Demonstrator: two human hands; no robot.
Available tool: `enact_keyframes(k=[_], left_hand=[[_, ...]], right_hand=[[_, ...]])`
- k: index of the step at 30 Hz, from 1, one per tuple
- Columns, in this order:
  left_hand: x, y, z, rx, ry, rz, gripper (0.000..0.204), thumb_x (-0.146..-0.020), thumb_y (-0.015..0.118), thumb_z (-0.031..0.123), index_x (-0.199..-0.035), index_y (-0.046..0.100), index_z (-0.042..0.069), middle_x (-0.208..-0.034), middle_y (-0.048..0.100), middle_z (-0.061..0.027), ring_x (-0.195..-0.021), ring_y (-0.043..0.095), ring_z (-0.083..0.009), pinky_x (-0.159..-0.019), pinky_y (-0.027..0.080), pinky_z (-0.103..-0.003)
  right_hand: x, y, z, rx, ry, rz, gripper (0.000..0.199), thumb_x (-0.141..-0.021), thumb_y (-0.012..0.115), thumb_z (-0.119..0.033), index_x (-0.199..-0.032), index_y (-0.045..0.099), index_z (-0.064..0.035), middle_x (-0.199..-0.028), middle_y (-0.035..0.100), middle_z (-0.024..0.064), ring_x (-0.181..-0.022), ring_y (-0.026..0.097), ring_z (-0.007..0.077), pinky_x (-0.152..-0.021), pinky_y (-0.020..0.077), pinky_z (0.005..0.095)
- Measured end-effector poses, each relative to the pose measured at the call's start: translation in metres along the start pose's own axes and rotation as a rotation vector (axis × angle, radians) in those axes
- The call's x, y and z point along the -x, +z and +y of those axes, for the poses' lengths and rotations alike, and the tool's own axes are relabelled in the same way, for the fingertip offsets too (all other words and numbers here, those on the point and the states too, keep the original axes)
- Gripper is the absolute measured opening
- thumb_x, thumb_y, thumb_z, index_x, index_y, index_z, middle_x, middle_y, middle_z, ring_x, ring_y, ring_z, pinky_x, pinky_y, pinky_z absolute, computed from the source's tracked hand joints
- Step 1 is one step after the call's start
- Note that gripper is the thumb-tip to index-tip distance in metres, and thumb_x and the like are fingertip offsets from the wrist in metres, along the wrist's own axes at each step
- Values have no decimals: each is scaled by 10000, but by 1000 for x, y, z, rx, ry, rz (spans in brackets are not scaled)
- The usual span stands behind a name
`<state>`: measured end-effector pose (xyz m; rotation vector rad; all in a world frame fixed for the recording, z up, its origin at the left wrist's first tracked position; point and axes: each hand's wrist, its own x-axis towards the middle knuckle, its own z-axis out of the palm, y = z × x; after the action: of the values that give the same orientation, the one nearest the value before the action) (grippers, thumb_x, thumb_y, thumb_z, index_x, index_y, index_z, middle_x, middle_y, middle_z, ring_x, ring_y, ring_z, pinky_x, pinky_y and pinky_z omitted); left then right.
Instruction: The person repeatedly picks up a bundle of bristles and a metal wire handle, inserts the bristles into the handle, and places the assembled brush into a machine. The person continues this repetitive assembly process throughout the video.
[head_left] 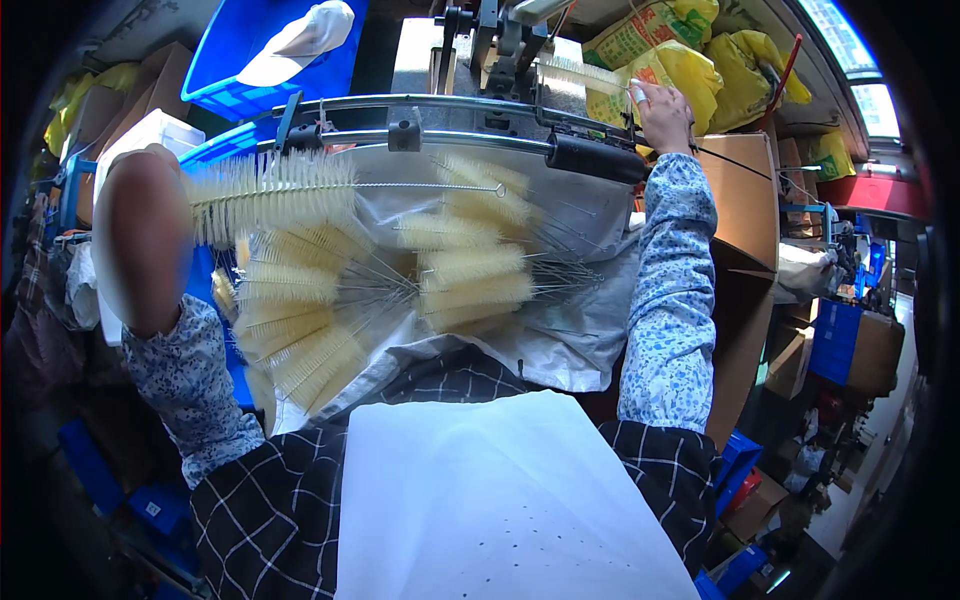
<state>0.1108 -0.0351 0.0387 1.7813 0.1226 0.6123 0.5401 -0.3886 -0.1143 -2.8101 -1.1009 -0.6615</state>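
Observation:
My left hand (145,240), smeared in the picture, is at the bristle end of a pale bottle brush (270,195). This brush lies level, its looped wire stem pointing right above a pile of others. At the far right my right hand (664,115) has its fingers closed at the end of a second bottle brush (580,74), beside the machine (500,65). White wrapping shows on one finger; the exact grip is partly hidden. Loose cream brushes (475,285) lie on a white sheet (570,345) before me, with more brushes (300,300) fanned out on the left.
Metal rails (450,140) with a black roller (597,160) cross in front of the machine. A blue crate (225,75) holding a white cap (300,42) stands at the back left. Yellow sacks (675,80) and a cardboard box (735,200) are on the right.

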Motion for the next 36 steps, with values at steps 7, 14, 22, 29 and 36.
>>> enact_keyframes(k=[7,14,22,29,36], left_hand=[[-14,38,-6,-21,-77,-108,229,-696,511,104,-915,461,62,-837,410,-36,-826,396,-127,-741,326,-255],[-23,139,-38,402,-188,-281,196,-780,527,11,-962,457,30,-855,445,-19,-747,503,-70,-639,465,-216],[10,86,-55,-211,-114,-218,633,-747,615,31,-1262,262,133,-1073,453,-119,-853,574,-174,-740,492,-285],[71,4,-62,-810,-549,-527,664,-664,676,86,-1242,348,85,-1074,461,-146,-1007,471,-294,-899,370,-351],[80,4,-59,-861,-443,-424,495,-662,678,99,-1101,451,74,-1041,495,-116,-931,504,-283,-792,415,-336]], right_hand=[[29,-103,6,-502,119,-246,205,-832,545,-208,-968,618,-72,-859,602,87,-865,532,236,-796,414,332],[55,-169,-124,-1112,-265,-593,376,-854,528,-300,-1103,519,-19,-1008,563,145,-986,503,232,-830,416,330],[40,-110,-156,-536,-129,50,298,-677,642,-74,-957,582,-160,-757,539,29,-721,488,216,-657,413,319],[8,-25,-104,-151,75,-12,290,-743,527,-163,-1014,597,-236,-848,561,17,-810,494,236,-728,402,366],[2,-22,-104,-191,39,-49,263,-765,535,-185,-1010,603,-247,-859,562,19,-841,486,233,-750,390,363]])
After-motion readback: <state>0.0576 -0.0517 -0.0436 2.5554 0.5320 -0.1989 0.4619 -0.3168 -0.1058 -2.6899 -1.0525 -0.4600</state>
